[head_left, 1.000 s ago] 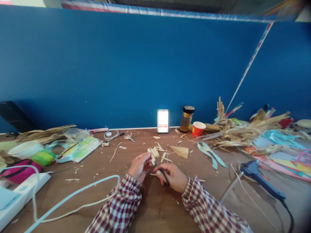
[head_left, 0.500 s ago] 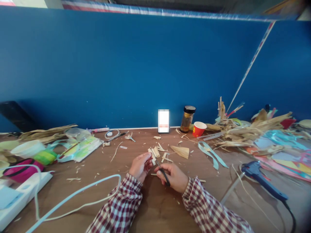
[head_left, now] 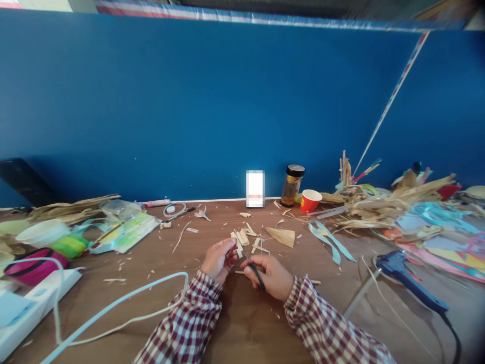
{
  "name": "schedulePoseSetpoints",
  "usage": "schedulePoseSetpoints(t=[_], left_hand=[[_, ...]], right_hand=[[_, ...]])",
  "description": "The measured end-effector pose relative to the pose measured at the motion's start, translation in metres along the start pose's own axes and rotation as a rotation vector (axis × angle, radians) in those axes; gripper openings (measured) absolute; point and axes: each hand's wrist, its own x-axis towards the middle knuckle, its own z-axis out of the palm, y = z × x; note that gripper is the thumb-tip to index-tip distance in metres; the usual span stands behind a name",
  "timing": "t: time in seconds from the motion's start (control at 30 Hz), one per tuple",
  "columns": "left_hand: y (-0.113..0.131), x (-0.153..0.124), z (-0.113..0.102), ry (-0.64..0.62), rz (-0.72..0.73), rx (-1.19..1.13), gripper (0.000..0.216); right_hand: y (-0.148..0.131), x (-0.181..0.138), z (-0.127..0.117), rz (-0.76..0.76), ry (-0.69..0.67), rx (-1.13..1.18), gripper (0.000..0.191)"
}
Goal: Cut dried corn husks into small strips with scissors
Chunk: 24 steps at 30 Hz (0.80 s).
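Note:
My left hand (head_left: 217, 260) pinches a small pale strip of dried leaf (head_left: 238, 244) above the brown table (head_left: 242, 323). My right hand (head_left: 271, 276) is closed on black-handled scissors (head_left: 253, 267), whose blades point up and left into the strip. Both hands are close together near the table's middle. More pale leaf scraps (head_left: 254, 238) and a folded leaf cone (head_left: 282, 236) lie just beyond the hands.
A blue glue gun (head_left: 407, 280) lies at right with its cord. Light blue ribbon (head_left: 329, 241), a red paper cup (head_left: 309, 201), a jar (head_left: 292, 185) and a phone (head_left: 255, 188) stand by the blue wall. Dried husks (head_left: 382, 207) pile at right; a white power strip (head_left: 26, 306) and cable (head_left: 113, 308) lie at left.

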Motion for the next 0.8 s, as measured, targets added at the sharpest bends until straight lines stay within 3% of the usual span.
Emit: schedulePoseSetpoints(t=[0.8], left_hand=[[-0.002,0.0021,-0.0028,0.007,-0.008,0.0,0.008]], right_hand=[[-0.0003,-0.0009,-0.0003,-0.006,0.005,-0.015,0.031]])
